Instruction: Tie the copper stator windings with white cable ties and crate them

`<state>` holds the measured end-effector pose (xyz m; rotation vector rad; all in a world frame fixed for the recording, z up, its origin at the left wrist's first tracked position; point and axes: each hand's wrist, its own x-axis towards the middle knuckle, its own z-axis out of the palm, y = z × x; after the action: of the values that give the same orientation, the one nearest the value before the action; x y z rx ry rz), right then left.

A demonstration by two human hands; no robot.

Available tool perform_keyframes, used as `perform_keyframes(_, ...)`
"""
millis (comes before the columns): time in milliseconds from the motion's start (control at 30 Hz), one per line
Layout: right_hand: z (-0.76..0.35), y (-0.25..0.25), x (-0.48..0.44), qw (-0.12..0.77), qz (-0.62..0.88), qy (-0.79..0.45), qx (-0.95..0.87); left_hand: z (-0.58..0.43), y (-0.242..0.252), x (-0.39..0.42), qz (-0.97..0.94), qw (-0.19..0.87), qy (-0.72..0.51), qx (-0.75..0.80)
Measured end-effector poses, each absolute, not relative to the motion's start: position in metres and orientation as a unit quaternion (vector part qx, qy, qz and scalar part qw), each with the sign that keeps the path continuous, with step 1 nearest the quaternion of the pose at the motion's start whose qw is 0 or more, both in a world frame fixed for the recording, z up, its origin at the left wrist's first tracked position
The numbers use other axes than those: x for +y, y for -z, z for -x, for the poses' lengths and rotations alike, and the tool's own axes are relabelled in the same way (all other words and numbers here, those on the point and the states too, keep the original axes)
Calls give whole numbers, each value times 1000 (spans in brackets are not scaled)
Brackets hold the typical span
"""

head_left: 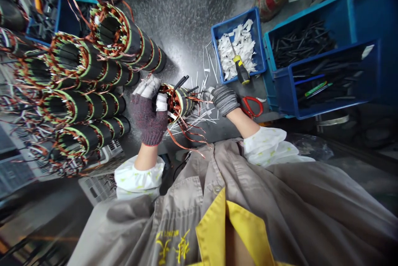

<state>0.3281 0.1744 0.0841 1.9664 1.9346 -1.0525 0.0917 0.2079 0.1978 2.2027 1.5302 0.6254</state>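
Left of the hands stand at least six stacked wound stators. The gloved left hand clasps one stator; the nearly closed right hand sits at its far end, its hold unclear. Further right — one blue tray of white paper strips, then two blue crates of black sleeving.

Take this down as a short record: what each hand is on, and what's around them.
Left hand: dark fingerless glove, gripping a stator with copper windings
Right hand: gray glove, at the stator's end, contact unclear
Nearby: white strips in a blue crate, screwdriver lying on them, red scissors
Rest: stacked stators, black sleeving in a blue bin
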Motion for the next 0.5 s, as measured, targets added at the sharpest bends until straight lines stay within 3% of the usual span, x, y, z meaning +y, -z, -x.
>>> perform_keyframes(267,-333,-75,172,69,-656,350,665,-93,-199,207,-780,174,-194,568)
perform_keyframes(500,-337,-48,167,-75,-643,408,644,-93,-196,209,-826,116,-239,497)
